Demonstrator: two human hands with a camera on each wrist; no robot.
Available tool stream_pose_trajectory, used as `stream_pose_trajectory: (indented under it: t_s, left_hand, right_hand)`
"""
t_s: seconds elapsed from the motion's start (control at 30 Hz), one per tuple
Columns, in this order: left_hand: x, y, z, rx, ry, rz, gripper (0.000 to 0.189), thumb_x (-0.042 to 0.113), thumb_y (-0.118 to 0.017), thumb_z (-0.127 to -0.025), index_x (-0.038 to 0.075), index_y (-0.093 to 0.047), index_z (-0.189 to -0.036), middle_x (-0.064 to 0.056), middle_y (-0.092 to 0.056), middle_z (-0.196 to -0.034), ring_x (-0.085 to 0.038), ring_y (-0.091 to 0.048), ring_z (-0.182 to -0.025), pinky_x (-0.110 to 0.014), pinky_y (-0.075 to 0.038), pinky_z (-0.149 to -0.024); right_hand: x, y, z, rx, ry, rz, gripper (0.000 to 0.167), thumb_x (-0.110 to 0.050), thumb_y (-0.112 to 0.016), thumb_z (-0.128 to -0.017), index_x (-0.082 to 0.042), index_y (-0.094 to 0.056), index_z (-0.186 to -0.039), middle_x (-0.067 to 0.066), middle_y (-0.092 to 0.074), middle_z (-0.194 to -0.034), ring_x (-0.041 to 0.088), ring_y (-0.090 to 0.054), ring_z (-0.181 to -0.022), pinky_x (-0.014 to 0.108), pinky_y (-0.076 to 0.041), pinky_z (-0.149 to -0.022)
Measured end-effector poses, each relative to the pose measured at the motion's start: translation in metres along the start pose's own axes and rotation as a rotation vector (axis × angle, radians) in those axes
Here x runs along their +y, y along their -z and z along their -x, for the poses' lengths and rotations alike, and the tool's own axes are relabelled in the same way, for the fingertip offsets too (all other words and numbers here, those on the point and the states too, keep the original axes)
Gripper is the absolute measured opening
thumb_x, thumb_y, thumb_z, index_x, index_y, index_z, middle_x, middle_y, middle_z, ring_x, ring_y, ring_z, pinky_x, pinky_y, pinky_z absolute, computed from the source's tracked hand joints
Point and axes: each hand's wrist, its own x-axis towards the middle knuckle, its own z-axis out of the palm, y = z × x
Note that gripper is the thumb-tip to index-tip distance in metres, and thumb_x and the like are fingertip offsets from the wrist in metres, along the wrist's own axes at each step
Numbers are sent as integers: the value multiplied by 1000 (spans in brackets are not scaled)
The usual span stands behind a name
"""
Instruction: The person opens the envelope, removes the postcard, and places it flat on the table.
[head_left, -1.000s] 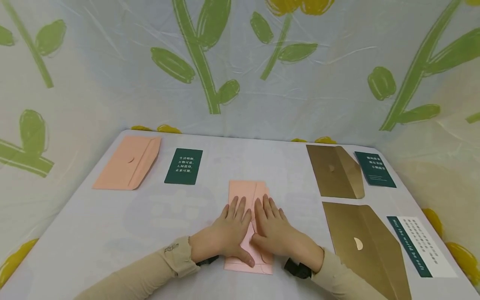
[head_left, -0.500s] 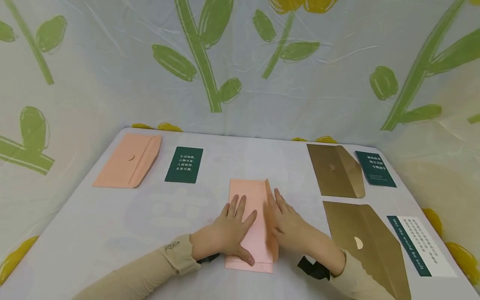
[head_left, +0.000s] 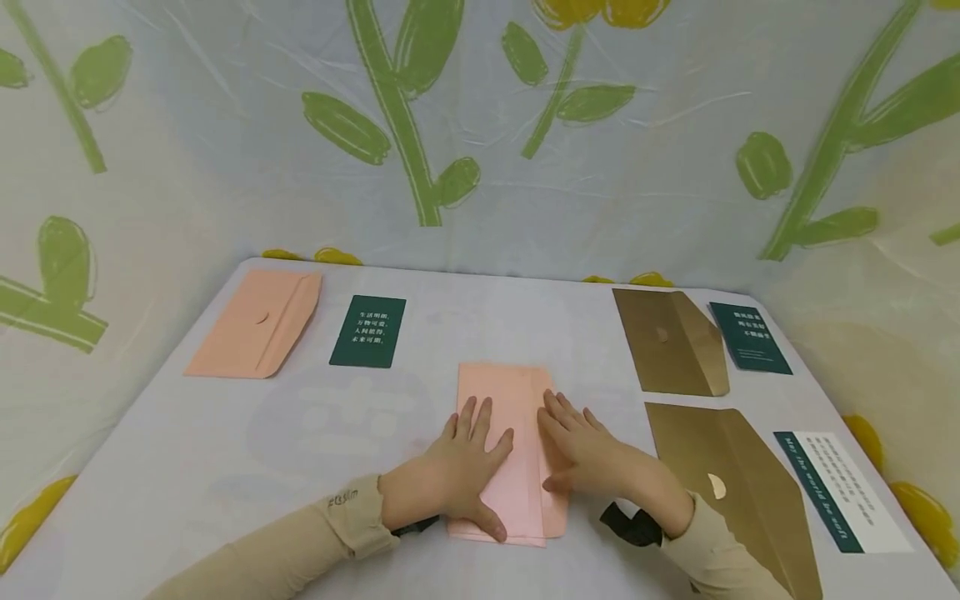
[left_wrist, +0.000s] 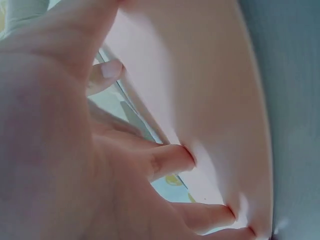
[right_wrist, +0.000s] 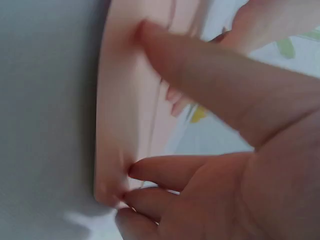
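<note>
A pink envelope (head_left: pixel 510 387) lies upright on the table in front of me, its long flap (head_left: pixel 553 508) spread out to the right. My left hand (head_left: pixel 467 471) rests on the envelope's body with fingers spread. On the flap rests my right hand (head_left: pixel 588 454), fingers straight, near the fold line. In the left wrist view, fingertips (left_wrist: pixel 185 157) press on the pink paper (left_wrist: pixel 200 75). The right wrist view has the thumb (right_wrist: pixel 165 50) and fingertips (right_wrist: pixel 137 167) touching the flap (right_wrist: pixel 117 100).
Another pink envelope (head_left: pixel 251 325) and a dark green card (head_left: pixel 367 332) lie at the back left. On the right are two gold envelopes (head_left: pixel 660 342), a green card (head_left: pixel 750 337) and a white-and-green card (head_left: pixel 840 492). A flower-patterned sheet (head_left: pixel 225 150) hangs behind the table.
The envelope's flap, folded over the body a second ago, has swung up and out to the right and now lies flat. My right hand moved right with it; the left hand stayed on the envelope.
</note>
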Motion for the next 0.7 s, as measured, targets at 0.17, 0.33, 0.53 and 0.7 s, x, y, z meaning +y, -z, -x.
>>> stream_pose_trajectory:
  t_s: [0.17,0.33,0.53,0.7]
  left_hand:
    - [1,1,1,0,-7,-10,119,81,-70,-64,15,-32,-156,-29,-9,-160,-48,-7,-147,-54,-26,-114]
    - [1,4,-7,20,-18,-30,102,76,-66,-75,13,-40,-151,-31,-20,-157,-51,-20,-143,-52,-34,-110]
    - [9,11,-30,31,44,-52,80,68,-59,-88,18,-44,-149,-28,-32,-153,-57,-35,-133,-52,-53,-88]
    - [17,15,-43,-2,164,-7,84,68,-57,-89,23,-33,-156,-28,-23,-158,-60,-27,-136,-63,-48,-89]
  right_hand:
    - [4,-1,-1,-39,18,-19,95,-30,-79,-85,14,-26,-149,32,-10,-159,46,-12,-147,63,-14,-114]
    - [5,-2,-1,-46,36,-7,94,-32,-78,-85,10,-26,-151,33,-8,-159,47,-10,-147,63,-16,-113]
    - [6,-1,-1,-83,42,-7,91,-34,-75,-88,5,-25,-154,32,-3,-160,48,-5,-147,65,-15,-113]
    - [7,-2,-1,-94,60,-11,89,-33,-70,-92,4,-19,-155,33,0,-159,48,-2,-147,67,-15,-111]
